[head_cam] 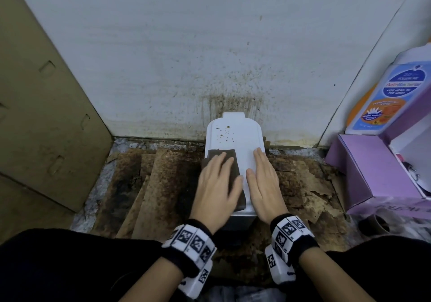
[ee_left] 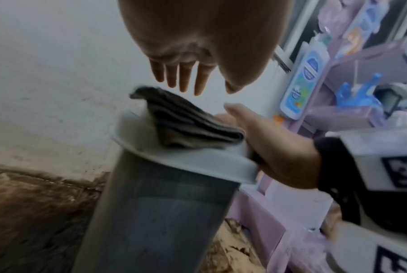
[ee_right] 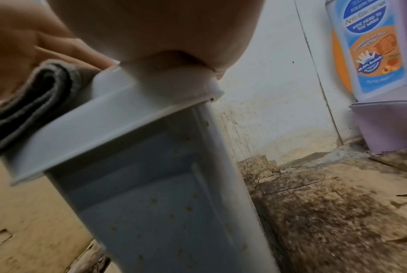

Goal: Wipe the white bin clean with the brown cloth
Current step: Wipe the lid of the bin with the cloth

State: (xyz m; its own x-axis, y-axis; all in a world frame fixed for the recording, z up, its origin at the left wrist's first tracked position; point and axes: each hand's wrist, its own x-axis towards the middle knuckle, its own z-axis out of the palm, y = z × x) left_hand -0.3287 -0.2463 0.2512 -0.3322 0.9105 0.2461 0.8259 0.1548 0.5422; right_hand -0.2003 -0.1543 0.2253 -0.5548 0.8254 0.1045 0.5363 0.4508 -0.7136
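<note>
The white bin stands against the wall, its flat lid speckled with brown spots at the far end. A folded brown cloth lies on the lid's left half. My left hand presses flat on the cloth with straight fingers. My right hand lies flat on the lid's right half, fingers together. The left wrist view shows the cloth on the lid, the bin's grey side and my right hand at the lid's edge. In the right wrist view brown specks dot the bin's wall.
A cardboard box stands at the left. At the right are a purple box and a wash bottle. The wall behind the bin is stained brown. Stained cardboard sheets cover the floor.
</note>
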